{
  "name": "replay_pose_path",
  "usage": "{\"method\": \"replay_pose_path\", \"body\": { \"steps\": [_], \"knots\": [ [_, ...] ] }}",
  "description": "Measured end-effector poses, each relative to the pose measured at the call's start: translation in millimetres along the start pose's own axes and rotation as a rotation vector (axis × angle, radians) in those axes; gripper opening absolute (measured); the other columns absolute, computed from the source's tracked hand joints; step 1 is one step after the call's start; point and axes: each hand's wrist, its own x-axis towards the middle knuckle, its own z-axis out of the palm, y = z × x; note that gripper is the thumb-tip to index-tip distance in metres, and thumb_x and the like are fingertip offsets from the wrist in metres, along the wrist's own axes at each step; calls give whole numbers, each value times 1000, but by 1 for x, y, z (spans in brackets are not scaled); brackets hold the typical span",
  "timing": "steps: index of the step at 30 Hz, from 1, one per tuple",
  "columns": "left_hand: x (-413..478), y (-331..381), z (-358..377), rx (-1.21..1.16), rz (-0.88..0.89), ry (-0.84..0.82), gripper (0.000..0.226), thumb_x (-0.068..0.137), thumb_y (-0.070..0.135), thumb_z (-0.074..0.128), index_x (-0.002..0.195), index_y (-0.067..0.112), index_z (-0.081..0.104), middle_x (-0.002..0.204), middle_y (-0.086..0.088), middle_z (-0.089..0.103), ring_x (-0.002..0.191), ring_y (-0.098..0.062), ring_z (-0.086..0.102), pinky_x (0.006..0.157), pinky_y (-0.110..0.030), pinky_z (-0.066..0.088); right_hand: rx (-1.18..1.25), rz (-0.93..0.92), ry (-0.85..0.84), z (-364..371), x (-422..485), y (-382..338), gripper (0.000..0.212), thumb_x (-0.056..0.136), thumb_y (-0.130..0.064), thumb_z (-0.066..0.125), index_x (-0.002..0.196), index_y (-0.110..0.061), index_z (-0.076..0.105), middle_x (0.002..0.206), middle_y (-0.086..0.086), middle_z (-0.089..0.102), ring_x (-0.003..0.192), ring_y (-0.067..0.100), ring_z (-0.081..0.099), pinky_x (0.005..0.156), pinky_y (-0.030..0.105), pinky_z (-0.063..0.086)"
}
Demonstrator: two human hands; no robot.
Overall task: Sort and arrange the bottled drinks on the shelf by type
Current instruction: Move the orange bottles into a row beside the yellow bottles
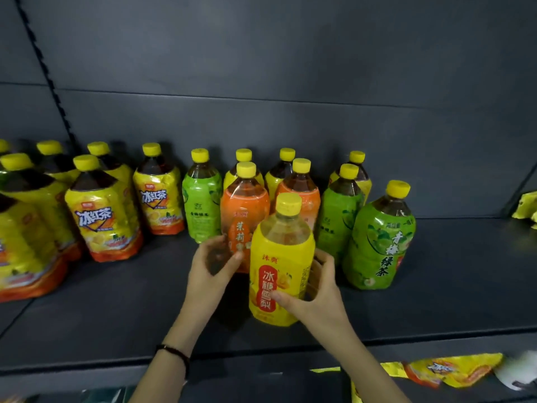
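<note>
Grips the yellow pear-drink bottle (280, 266) with the right hand (316, 292): thumb laid across the front of the label, the other fingers curled round the right side. Holds it upright near the front of the dark shelf (116, 301), before all the other bottles; cannot tell whether its bottom touches the shelf board.

Reaches with the left hand (212, 263) to the orange bottle (242, 216), which stands just behind the yellow one and a little to the left. Curls the fingers round the lower part of it, thumb on the label; is blurred there, so cannot tell how firm the grasp is. Wears a thin black band (174, 351) on the left wrist.

Behind these two: a second orange bottle (302, 193), and further back two more bottles, mostly hidden.

To the right: a front green bottle (380, 239) standing apart from the right hand, and a rear green bottle (338, 216) beside the second orange one.

To the left: a single green bottle (200, 205), then a group of iced-tea bottles (103, 222) with yellow labels and orange bottoms, running out of the left edge. Yellow caps on all, all upright.

Below the shelf front: loose yellow and orange wrapping (453, 370) on a lower level. At the right edge: a crumpled yellow pack (526, 207).
</note>
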Motion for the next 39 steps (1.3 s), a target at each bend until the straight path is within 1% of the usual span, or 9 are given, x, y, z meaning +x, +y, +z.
{"method": "replay_pose_path", "body": {
  "steps": [5, 8, 12, 14, 16, 21, 25, 29, 39],
  "knots": [
    [-20, 12, -2, -138, -83, -323, 91, 45, 74, 77, 122, 31, 50, 111, 15, 70, 106, -8, 65, 78, -22, 53, 32, -1, -208, 15, 6, -3, 83, 63, -42, 84, 120, -59, 25, 127, -29, 48, 115, -11, 50, 89, 16, 48],
    [-24, 15, -4, -162, -80, -266, 99, 33, 71, 83, 116, 26, 55, 104, 8, 74, 98, -13, 69, 74, -24, 55, 46, -23, -315, 19, 10, -3, 83, 69, -39, 80, 128, -52, 24, 130, -27, 46, 115, -14, 48, 89, 13, 47],
    [-26, 21, -18, -151, -31, -160, 95, 30, 65, 87, 110, 23, 57, 96, 7, 75, 89, -12, 71, 68, -22, 55, 11, -50, -431, 8, 19, 0, 76, 73, -49, 76, 137, -42, 35, 136, -20, 50, 125, -4, 47, 104, 30, 45],
    [-30, 22, -29, -119, -17, -103, 94, 30, 68, 85, 109, 25, 57, 97, 8, 75, 90, -12, 71, 68, -22, 55, 53, -53, -311, 0, 28, -1, 61, 76, -43, 72, 131, -39, 45, 130, -19, 53, 120, -5, 51, 105, 32, 45],
    [-33, 20, -43, -86, -9, -19, 94, 28, 72, 83, 108, 28, 57, 95, 12, 75, 88, -10, 71, 65, -21, 55, 25, -77, -51, -6, 44, -1, 55, 80, -34, 72, 129, -35, 46, 128, -15, 53, 115, -1, 53, 101, 29, 47],
    [-40, 17, -84, -50, 10, 166, 95, 30, 75, 80, 110, 32, 57, 94, 14, 74, 87, -8, 70, 63, -20, 55, -234, -116, 348, 1, 82, 0, 71, 73, -28, 80, 129, -17, 38, 132, 6, 35, 122, 20, 42, 97, 31, 39],
    [-46, 18, -107, -12, 38, 285, 92, 28, 80, 77, 107, 38, 55, 96, 8, 70, 83, -2, 69, 61, -16, 54, -242, -129, 474, 21, 91, 0, 87, 66, -23, 85, 133, -5, 33, 135, 14, 36, 125, 23, 38, 98, 28, 34],
    [-51, 23, -119, 36, 51, 355, 92, 26, 83, 73, 106, 41, 52, 97, 9, 67, 79, 5, 67, 59, -13, 52, -241, -106, 579, 28, 103, 1, 92, 66, -20, 85, 139, -4, 31, 138, 19, 35, 128, 32, 35, 101, 36, 33],
    [-57, 22, -143, 96, 40, 394, 90, 32, 81, 75, 110, 41, 53, 106, 5, 68, 91, -5, 67, 73, -27, 53, -304, -118, 586, 26, 108, 7, 93, 69, -20, 84, 142, -3, 28, 139, 23, 33, 129, 38, 32, 107, 45, 30]
  ]
}}
